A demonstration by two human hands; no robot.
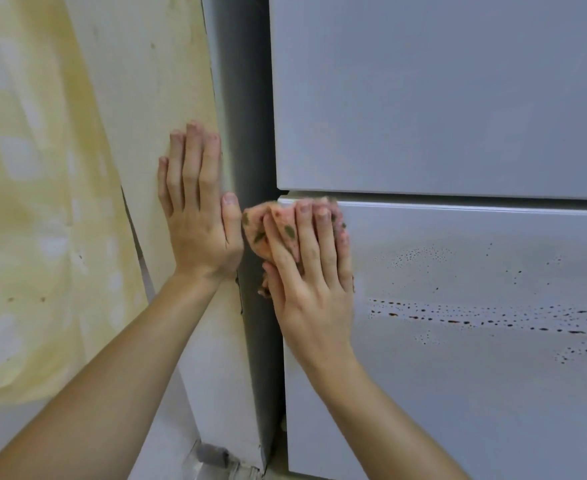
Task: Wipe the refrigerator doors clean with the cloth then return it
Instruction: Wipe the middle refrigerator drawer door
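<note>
A pink cloth (255, 230) with dark green spots is pressed flat against the top left corner of the lower refrigerator door (458, 393) under my right hand (311, 271). Most of the cloth is hidden by the fingers. Rows of small brown droplets (486, 318) streak the lower door to the right of the hand. The upper refrigerator door (441, 91) above the gap looks plain pale grey. My left hand (198, 209) lies flat, fingers together, on the cream panel (153, 98) beside the fridge, holding nothing.
The dark grey side of the fridge (247, 133) runs between panel and doors. A yellow-stained wall (32, 202) fills the left. A grey bracket (212, 455) sits at the panel's foot.
</note>
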